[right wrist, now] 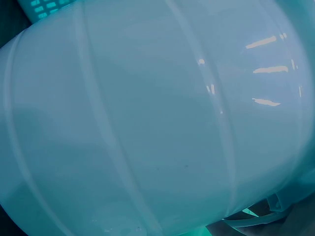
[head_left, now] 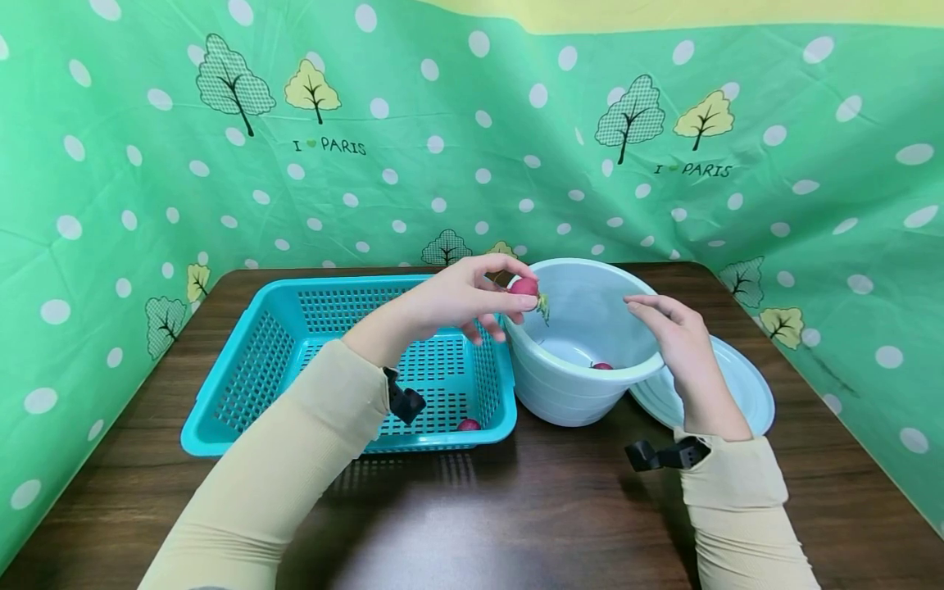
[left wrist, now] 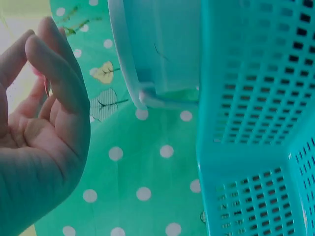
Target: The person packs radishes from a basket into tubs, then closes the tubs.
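My left hand [head_left: 465,297] pinches a red radish [head_left: 524,287] between thumb and fingers, just above the left rim of a pale blue bucket [head_left: 568,397]. The radish's short green stem tuft points toward the bucket's mouth. In the left wrist view the curled fingers [left wrist: 56,61] hide most of the radish. Another radish [head_left: 602,366] lies inside the bucket. My right hand [head_left: 684,348] is at the bucket's right rim, fingers fairly straight and pointing over the opening. The right wrist view shows the bucket's ribbed wall [right wrist: 152,108], with that hand out of frame.
A turquoise slotted basket [head_left: 193,430] stands left of the bucket, with one radish [head_left: 468,424] in its near right corner. A pale blue lid [head_left: 746,381] lies behind the right hand on the brown wooden table [head_left: 479,533]. A green dotted cloth [head_left: 442,123] hangs behind.
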Action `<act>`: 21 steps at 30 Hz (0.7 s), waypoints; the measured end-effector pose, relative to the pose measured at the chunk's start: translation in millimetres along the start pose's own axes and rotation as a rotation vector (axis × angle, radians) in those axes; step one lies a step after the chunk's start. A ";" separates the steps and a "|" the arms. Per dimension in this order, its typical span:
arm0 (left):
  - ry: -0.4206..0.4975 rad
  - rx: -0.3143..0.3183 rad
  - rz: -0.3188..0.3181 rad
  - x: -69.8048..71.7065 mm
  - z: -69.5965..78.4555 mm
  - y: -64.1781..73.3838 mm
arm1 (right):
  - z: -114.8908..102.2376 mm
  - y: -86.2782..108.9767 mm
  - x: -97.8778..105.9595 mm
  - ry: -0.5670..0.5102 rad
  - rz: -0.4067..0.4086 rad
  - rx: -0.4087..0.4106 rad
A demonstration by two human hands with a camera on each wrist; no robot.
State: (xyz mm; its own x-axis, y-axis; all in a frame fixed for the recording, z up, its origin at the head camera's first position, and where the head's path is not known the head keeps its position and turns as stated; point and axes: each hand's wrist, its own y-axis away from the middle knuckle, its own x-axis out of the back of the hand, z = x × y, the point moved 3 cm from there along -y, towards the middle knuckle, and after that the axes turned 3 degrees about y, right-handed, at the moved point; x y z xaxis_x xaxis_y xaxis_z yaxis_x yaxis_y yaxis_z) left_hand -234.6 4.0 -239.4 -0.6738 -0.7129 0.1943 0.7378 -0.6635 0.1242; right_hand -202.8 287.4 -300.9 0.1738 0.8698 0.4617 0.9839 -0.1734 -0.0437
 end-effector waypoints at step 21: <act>-0.004 -0.075 0.129 -42.0 1.5 -11.9 | -0.1 -1.1 0.6 0.007 -0.002 0.001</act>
State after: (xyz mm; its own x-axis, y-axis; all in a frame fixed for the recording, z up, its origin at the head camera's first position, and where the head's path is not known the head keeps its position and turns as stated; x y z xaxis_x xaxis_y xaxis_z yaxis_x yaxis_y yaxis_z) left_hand -215.0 42.1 -247.5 -0.5732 -0.7926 0.2079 0.8131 -0.5815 0.0250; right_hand -203.7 288.0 -300.5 0.1719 0.8667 0.4684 0.9842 -0.1715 -0.0439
